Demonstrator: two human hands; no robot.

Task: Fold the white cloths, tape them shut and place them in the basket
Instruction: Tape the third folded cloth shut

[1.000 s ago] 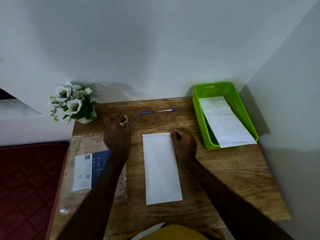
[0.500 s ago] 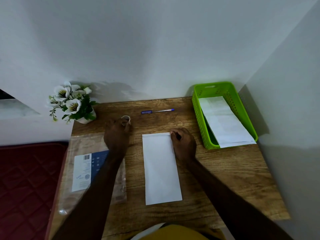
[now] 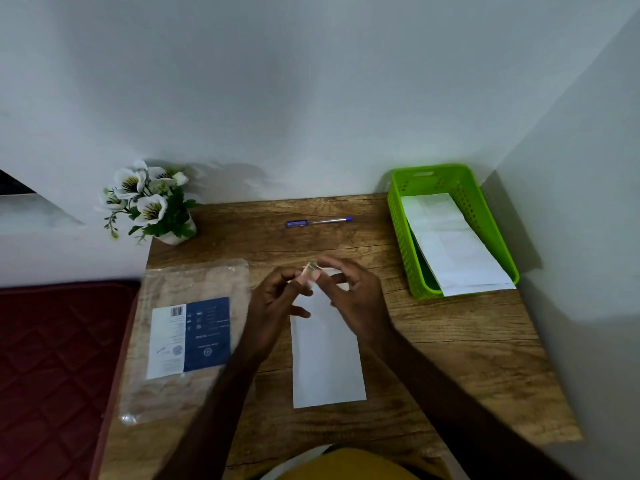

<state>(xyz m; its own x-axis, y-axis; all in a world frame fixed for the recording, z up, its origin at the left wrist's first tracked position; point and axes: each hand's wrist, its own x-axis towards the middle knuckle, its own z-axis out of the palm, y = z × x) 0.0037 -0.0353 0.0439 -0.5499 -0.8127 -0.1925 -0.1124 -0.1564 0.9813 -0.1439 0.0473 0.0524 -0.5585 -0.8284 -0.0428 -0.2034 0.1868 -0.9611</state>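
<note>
A folded white cloth [image 3: 327,358] lies lengthwise in the middle of the wooden table [image 3: 450,358]. Both hands hover over its far end. My left hand [image 3: 277,299] and my right hand [image 3: 349,292] meet around a small roll of clear tape [image 3: 311,271], each pinching it with fingertips. The far end of the cloth is hidden under the hands. A green plastic basket [image 3: 401,237] stands at the back right corner and holds folded white cloths [image 3: 450,244], which stick out over its near rim.
A clear plastic package with a blue and white label [image 3: 190,337] lies at the left of the table. A blue pen [image 3: 318,221] lies near the back edge. A pot of white flowers [image 3: 152,202] stands at the back left. Walls close the back and right.
My left hand brought the tape roll from the back left over to the cloth's far end. My right hand lifted off the cloth's corner and joined it at the roll.
</note>
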